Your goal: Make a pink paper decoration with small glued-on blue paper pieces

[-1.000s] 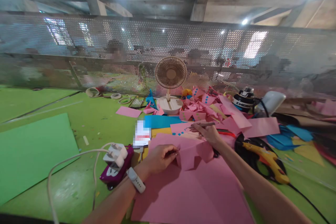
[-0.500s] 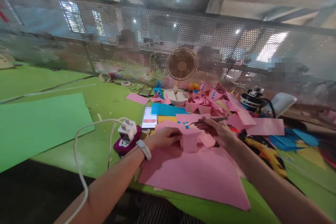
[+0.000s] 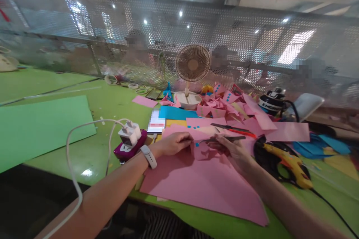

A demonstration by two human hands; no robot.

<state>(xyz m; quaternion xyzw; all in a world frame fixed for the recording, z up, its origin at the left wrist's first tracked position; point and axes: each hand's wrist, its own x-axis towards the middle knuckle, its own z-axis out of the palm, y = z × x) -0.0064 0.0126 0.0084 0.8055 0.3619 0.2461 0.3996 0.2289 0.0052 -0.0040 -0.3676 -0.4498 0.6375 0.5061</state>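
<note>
My left hand (image 3: 177, 143) is closed at the fingertips on the edge of a small folded pink paper piece (image 3: 200, 154). My right hand (image 3: 230, 147) grips dark tweezers (image 3: 237, 138), their tip pointing left. A small blue paper bit (image 3: 197, 144) lies at the tweezers' tip, against the pink piece; whether the tip pinches it I cannot tell. Just beyond, several more blue bits (image 3: 196, 127) rest on pink paper. Below both hands a large pink sheet (image 3: 202, 186) covers the front of the green table (image 3: 106, 101). A dark knife-like tool (image 3: 224, 126) lies behind my right hand.
A yellow glue gun (image 3: 287, 162) with a trailing cord lies at right. At left stand a purple power strip (image 3: 127, 152) with white plugs, a phone (image 3: 157, 121) and a white cable (image 3: 70, 157). A fan (image 3: 193, 63) and piled pink paper pieces (image 3: 218, 104) stand at the back.
My right hand has brought the tweezers lower, from the loose blue bits to the pink piece. A blue bit now shows there. The view has shifted slightly.
</note>
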